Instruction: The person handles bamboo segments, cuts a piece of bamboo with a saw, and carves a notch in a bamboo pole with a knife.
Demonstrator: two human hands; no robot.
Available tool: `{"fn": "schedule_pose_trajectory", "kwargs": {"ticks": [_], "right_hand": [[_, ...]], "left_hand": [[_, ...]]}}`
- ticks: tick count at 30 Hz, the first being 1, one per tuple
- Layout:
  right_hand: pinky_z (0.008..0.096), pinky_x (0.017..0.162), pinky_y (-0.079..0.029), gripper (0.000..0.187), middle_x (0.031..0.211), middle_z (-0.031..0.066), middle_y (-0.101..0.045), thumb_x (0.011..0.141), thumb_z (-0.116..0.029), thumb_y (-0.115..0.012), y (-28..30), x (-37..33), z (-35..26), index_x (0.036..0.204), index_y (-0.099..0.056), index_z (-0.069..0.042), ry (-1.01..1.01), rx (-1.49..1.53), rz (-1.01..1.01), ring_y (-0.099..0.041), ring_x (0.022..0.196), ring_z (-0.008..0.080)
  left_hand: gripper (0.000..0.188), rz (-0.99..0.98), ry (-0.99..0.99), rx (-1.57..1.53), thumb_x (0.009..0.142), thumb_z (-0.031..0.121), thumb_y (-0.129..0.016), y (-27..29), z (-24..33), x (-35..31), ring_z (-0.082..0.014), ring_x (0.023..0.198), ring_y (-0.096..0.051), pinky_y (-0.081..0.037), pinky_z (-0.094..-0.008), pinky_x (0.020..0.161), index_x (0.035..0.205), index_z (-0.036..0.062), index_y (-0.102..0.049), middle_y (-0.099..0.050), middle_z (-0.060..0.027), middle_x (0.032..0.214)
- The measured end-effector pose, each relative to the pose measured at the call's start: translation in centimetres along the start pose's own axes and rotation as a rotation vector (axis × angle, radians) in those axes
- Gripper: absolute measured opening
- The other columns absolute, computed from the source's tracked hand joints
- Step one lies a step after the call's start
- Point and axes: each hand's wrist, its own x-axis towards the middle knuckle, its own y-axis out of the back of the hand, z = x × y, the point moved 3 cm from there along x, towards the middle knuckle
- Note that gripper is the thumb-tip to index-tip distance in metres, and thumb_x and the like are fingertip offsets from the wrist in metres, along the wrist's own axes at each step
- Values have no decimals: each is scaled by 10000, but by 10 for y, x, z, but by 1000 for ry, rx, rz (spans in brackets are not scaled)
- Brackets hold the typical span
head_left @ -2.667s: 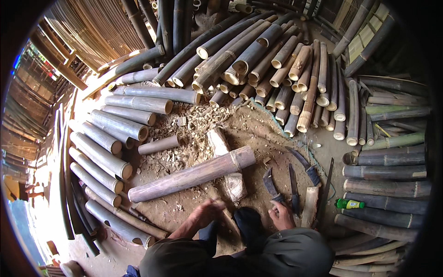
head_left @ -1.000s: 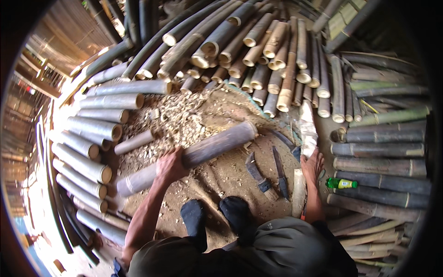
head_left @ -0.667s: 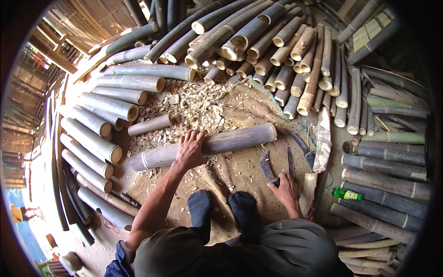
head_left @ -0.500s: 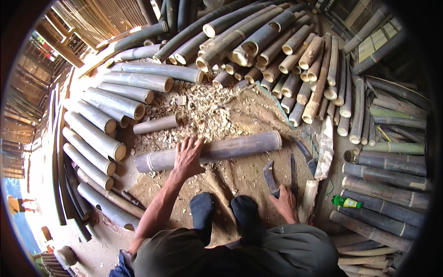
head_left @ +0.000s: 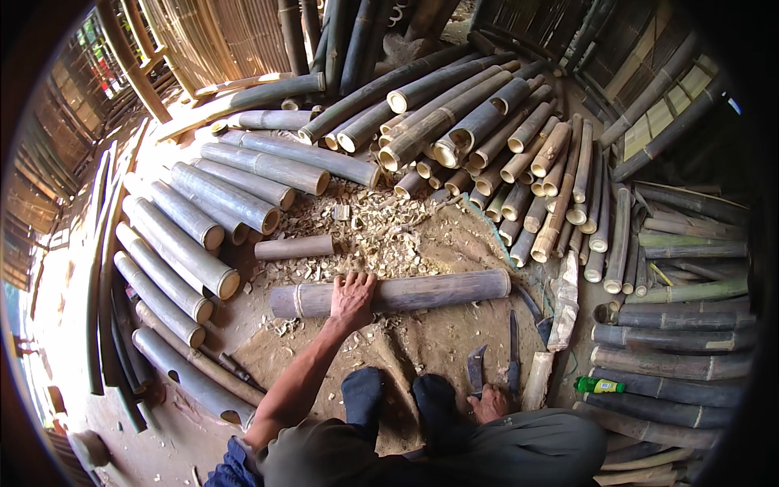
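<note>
A thick grey-brown bamboo pole [head_left: 442, 292] lies crosswise on the ground ahead of my feet. My left hand [head_left: 352, 302] grips it from above, left of its middle, fingers curled over the top. Low on the right, beside my foot, my right hand [head_left: 489, 404] is closed around the handle of a curved knife [head_left: 476, 365]; its blade points away from me and the handle is mostly covered. A straight, narrow-bladed knife [head_left: 514, 355] lies just right of that blade. Another dark tool [head_left: 535, 312] rests near the pole's right end.
Pale wood shavings [head_left: 365, 219] cover the ground beyond the pole, around a short brown bamboo piece [head_left: 294, 247]. Cut bamboo poles lie stacked left [head_left: 174, 247], ahead [head_left: 446, 122] and right [head_left: 673, 337]. A green bottle [head_left: 599, 385] lies on the right stack; a pale split log [head_left: 564, 300] is nearer.
The whole view has shifted, with things appearing lower. My left hand's fingers, spread before, now sit closer together on the pole. My right hand still holds the curved knife low down.
</note>
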Motion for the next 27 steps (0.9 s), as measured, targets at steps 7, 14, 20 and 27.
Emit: {"fn": "schedule_pose_trajectory", "kwargs": {"ticks": [7, 14, 20, 27], "right_hand": [[555, 919, -524, 486, 1090, 282, -701, 838, -366, -834, 11, 3, -15, 1074, -662, 22, -98, 55, -29, -670, 1072, 483], [556, 926, -518, 474, 1069, 267, -713, 830, -375, -838, 10, 1, -7, 1066, -679, 4, -141, 13, -60, -669, 1080, 477], [573, 917, -512, 493, 1056, 265, -714, 788, -400, -848, 4, 0, 0, 1030, -683, -4, -127, 23, -29, -664, 1056, 486], [570, 883, -533, 479, 1029, 289, -710, 772, -349, -867, -5, 8, -3, 1008, -685, 25, -108, -11, -40, -676, 1016, 495]], "left_hand": [[765, 44, 2, 39, 667, 278, -872, 3, -3, -8, -312, 1233, -559, -372, -501, 1038, 1336, 131, -531, -603, -128, 1228], [709, 328, 159, -872, 769, 281, -878, 52, -19, -25, -346, 1329, -581, -502, -513, 1094, 1389, 66, -607, -618, -196, 1412], [452, 1054, 665, -378, 847, 151, -840, 101, -153, -102, -267, 1108, -658, -539, -425, 1016, 1228, -4, -653, -701, -145, 1156], [942, 981, 1356, -1221, 746, 471, -932, 88, -297, -182, -304, 996, -690, -566, -452, 827, 1390, -72, -512, -679, -186, 1186]]}}
